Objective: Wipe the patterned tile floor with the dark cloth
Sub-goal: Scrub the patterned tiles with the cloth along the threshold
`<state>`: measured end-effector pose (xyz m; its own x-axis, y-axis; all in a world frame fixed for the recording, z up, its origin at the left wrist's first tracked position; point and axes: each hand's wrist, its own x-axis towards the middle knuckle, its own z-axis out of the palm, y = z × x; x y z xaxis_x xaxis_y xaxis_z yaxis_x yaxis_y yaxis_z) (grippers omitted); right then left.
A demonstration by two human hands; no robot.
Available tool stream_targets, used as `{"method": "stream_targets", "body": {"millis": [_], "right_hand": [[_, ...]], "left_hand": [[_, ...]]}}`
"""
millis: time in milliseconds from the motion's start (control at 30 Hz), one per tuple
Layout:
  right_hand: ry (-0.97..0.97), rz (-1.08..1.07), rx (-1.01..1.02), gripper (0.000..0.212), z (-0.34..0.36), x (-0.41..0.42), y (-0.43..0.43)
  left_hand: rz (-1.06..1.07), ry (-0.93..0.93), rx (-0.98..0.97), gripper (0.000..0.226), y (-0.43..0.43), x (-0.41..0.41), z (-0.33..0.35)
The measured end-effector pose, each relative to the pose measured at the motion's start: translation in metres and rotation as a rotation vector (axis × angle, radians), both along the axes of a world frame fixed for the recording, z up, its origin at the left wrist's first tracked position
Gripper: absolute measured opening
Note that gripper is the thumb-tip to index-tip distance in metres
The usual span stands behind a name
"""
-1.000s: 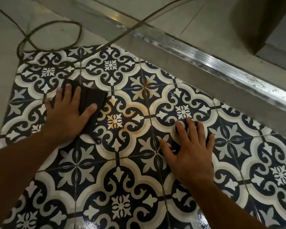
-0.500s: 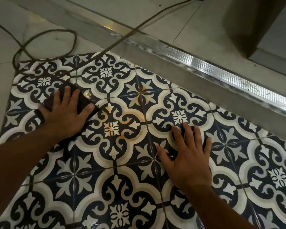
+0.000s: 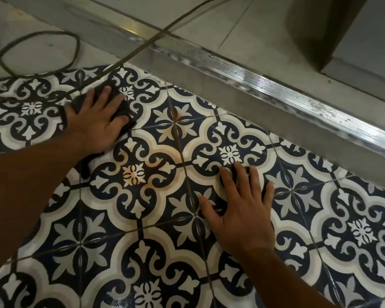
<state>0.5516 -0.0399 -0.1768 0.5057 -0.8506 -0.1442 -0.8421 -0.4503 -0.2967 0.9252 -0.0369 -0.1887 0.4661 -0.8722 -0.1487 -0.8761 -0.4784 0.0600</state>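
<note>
Left hand (image 3: 96, 121) lies flat, fingers straight, pressing the dark cloth (image 3: 126, 108) onto the patterned tile floor (image 3: 142, 218) near its far edge; right hand (image 3: 242, 214) rests spread on the tiles, seemingly holding nothing

The light was dim, with a dull greenish cast. The strongest glare lay on the ribbed metal threshold strip (image 3: 320, 101), far to the right of the left hand (image 3: 96, 121) that pressed the dark cloth (image 3: 121, 109). This hand and the cloth were smeared by motion blur, while the right hand (image 3: 240, 210) was sharp. Nearer the camera than the grip, the patterned tile floor (image 3: 111, 301) showed a faint wet sheen. The left forearm lay in deep shade. Straight lines bent toward the frame edges.
</note>
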Motion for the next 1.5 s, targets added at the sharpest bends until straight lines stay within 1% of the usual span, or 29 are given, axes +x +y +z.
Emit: {"method": "stream_targets", "body": {"millis": [67,167,233,300,333,400,467,500,567,667,867,967,1100,1233,1333,1433,1500], "right_hand": [[-0.012,0.001,-0.001,0.083,0.0,0.0,0.0],[-0.013,0.007,0.004,0.083,0.0,0.0,0.001],[-0.006,0.007,0.009,0.083,0.001,-0.001,0.0],[-0.002,0.004,0.005,0.082,0.0,-0.001,-0.001],[-0.004,0.003,0.005,0.082,0.0,-0.001,-0.001],[-0.006,0.003,0.009,0.082,0.0,-0.001,0.0],[-0.005,0.004,0.008,0.081,0.0,-0.001,0.0],[-0.005,0.004,0.007,0.081,0.0,-0.001,-0.001],[-0.002,0.006,0.008,0.082,0.0,0.0,-0.001],[-0.014,0.006,0.01,0.082,0.0,0.0,0.0],[0.008,0.005,0.021,0.084,0.001,0.0,-0.001],[0.001,0.003,0.019,0.084,0.001,0.0,-0.001],[-0.009,0.002,0.017,0.084,0.0,0.0,-0.001],[-0.006,0.0,0.015,0.083,0.0,-0.001,-0.001],[-0.012,0.0,0.005,0.081,-0.002,-0.001,-0.001],[-0.019,-0.006,0.0,0.081,-0.002,-0.001,-0.001],[-0.014,-0.005,-0.002,0.081,-0.003,-0.001,-0.001]], "left_hand": [[-0.024,0.014,-0.007,0.074,-0.029,-0.016,0.001],[-0.182,0.04,0.002,0.071,-0.059,-0.045,0.002],[-0.298,0.047,-0.001,0.069,-0.059,-0.049,0.001],[-0.362,0.05,-0.01,0.068,-0.05,-0.037,0.002],[-0.348,0.056,-0.008,0.068,-0.047,-0.03,0.003],[-0.242,0.069,0.011,0.066,-0.052,-0.021,0.007],[-0.175,0.079,0.018,0.065,-0.065,-0.032,0.01],[-0.193,0.081,0.016,0.064,-0.07,-0.042,0.011],[-0.298,0.098,0.005,0.06,-0.074,-0.059,0.011],[-0.438,0.169,-0.017,0.06,-0.07,-0.066,0.012],[-0.539,0.228,0.001,0.071,-0.044,-0.066,0.015],[-0.517,0.244,0.019,0.067,-0.044,-0.059,0.018],[-0.436,0.204,0.057,0.063,-0.054,-0.07,0.02],[-0.562,0.264,0.096,0.064,-0.037,-0.069,0.022],[-0.546,0.325,0.099,0.062,-0.034,-0.065,0.025],[-0.485,0.255,0.094,0.064,-0.04,-0.077,0.023],[-0.482,0.24,0.095,0.065,-0.038,-0.086,0.022]]}}
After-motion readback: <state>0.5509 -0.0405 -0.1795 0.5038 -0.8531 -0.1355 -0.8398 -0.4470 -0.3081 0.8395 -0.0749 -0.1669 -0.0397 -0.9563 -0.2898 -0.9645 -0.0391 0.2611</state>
